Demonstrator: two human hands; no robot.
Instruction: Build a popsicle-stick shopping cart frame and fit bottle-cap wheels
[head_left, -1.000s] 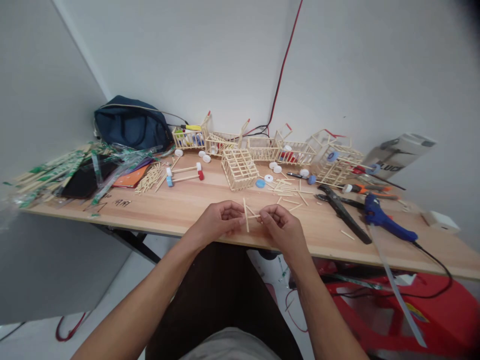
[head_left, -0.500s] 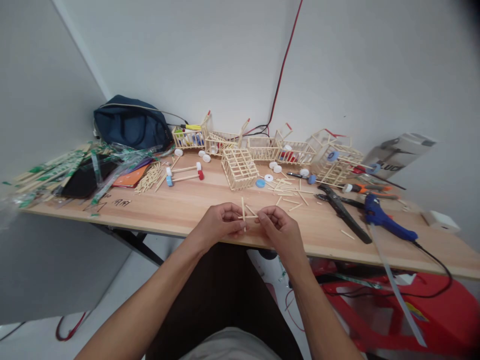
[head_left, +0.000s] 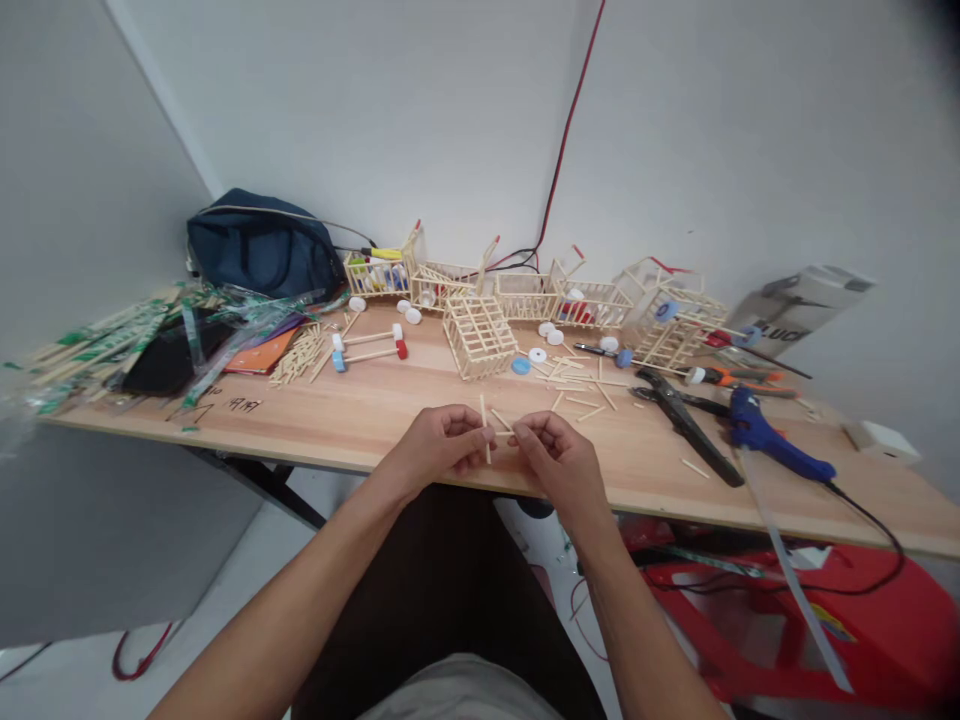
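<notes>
My left hand (head_left: pixel 441 446) and my right hand (head_left: pixel 559 455) meet over the near edge of the wooden table (head_left: pixel 375 410). Between their pinched fingertips is a small piece made of thin wooden sticks (head_left: pixel 488 428): one stick stands upright and shorter ones cross it toward the right hand. Both hands are closed on it. Loose sticks (head_left: pixel 577 385) lie scattered just beyond the hands.
Stick-built cages (head_left: pixel 478 335) line the back, with bottle caps (head_left: pixel 537 355) among them. A blue glue gun (head_left: pixel 772 440) and black pliers (head_left: pixel 686 420) lie at right. A dark bag (head_left: pixel 262 250) and wrapped stick packets (head_left: pixel 112 340) fill the left. A red chair (head_left: pixel 787 620) stands below right.
The hands have drawn slightly closer together and the stick piece has shifted a little left and up between the fingers. Nothing else on the table has moved.
</notes>
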